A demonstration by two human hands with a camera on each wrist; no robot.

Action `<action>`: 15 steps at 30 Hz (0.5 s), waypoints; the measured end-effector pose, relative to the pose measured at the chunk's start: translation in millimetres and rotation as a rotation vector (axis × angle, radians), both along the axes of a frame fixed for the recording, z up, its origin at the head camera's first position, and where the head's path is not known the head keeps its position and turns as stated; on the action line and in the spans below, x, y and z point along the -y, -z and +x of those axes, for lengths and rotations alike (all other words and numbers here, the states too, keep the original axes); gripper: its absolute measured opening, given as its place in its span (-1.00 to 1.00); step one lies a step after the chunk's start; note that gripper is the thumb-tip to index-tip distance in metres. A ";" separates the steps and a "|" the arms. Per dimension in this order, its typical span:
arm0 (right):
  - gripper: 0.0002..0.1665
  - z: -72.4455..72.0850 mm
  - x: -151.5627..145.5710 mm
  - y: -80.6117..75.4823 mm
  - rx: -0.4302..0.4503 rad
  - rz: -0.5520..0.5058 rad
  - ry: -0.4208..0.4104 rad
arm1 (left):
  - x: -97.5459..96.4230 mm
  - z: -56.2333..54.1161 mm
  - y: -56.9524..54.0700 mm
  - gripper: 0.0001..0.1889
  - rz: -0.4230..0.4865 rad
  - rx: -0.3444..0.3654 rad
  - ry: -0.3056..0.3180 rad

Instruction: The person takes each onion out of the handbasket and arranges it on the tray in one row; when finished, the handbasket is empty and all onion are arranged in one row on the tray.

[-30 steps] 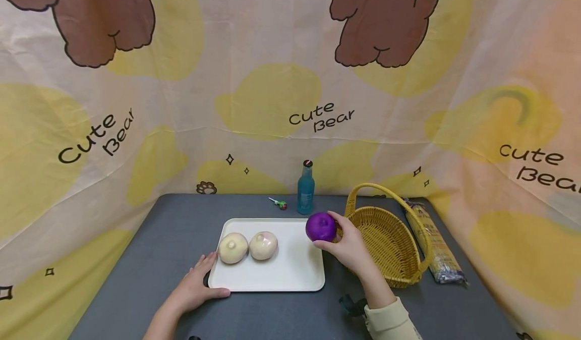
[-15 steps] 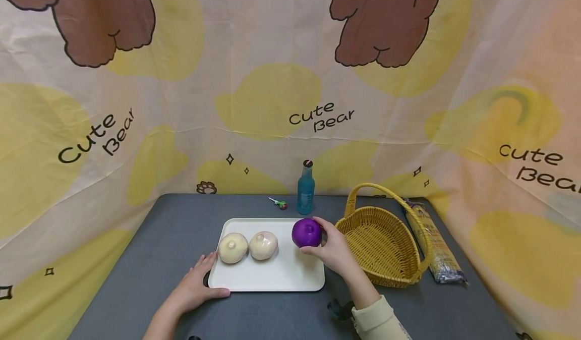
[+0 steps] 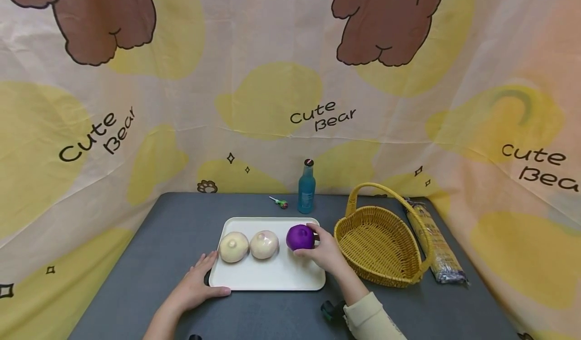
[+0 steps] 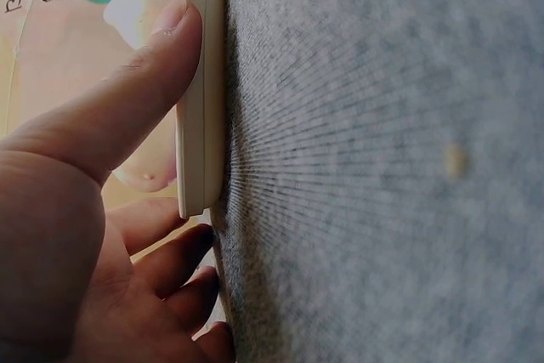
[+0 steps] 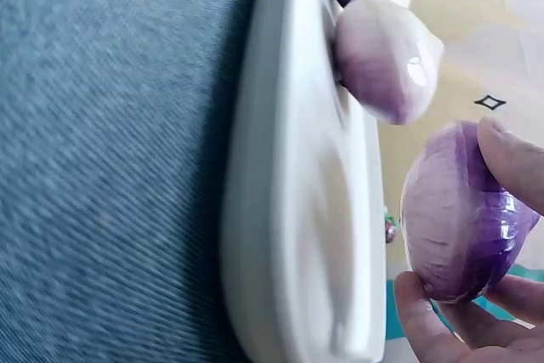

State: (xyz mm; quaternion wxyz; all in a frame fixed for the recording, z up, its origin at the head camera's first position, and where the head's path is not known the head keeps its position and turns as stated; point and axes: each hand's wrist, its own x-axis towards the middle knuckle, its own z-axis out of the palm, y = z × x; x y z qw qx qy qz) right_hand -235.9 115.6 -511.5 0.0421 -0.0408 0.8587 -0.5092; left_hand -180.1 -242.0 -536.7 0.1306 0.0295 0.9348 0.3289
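My right hand [image 3: 324,249] holds a purple onion [image 3: 300,237] between thumb and fingers, over the right part of a white tray [image 3: 268,279]. In the right wrist view, the onion [image 5: 463,218] shows a paler side and appears raised off the tray. Two pale onions with purple tinges, the left onion [image 3: 233,247] and the right onion [image 3: 264,244], sit side by side on the tray. My left hand [image 3: 195,284] rests at the tray's near left corner, fingers spread along the left edge. In the left wrist view its thumb [image 4: 140,95] lies against the rim.
Right of the tray stands a yellow wicker basket [image 3: 381,244] with a tall handle. A long clear-and-yellow packet [image 3: 438,244] lies beyond it. Behind the tray are a blue bottle [image 3: 306,191] and a small lollipop-like item [image 3: 279,203]. A patterned cloth [image 3: 254,103] hangs behind the table.
My right hand has carried the purple onion leftward and slightly nearer, from the tray's right edge beside the basket to over the tray. The left hand and pale onions have stayed put.
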 end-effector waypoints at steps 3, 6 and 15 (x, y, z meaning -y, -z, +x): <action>0.09 -1.1 2.3 5.9 0.007 0.019 0.004 | -0.1 -0.7 -0.4 0.29 0.005 0.003 0.001; 0.09 -1.5 4.8 9.3 -0.002 0.043 -0.006 | 0.3 -0.9 -0.1 0.30 -0.004 0.011 -0.002; 0.10 -2.3 8.0 18.9 -0.031 0.135 -0.021 | -0.1 -1.1 0.1 0.30 -0.002 0.012 0.000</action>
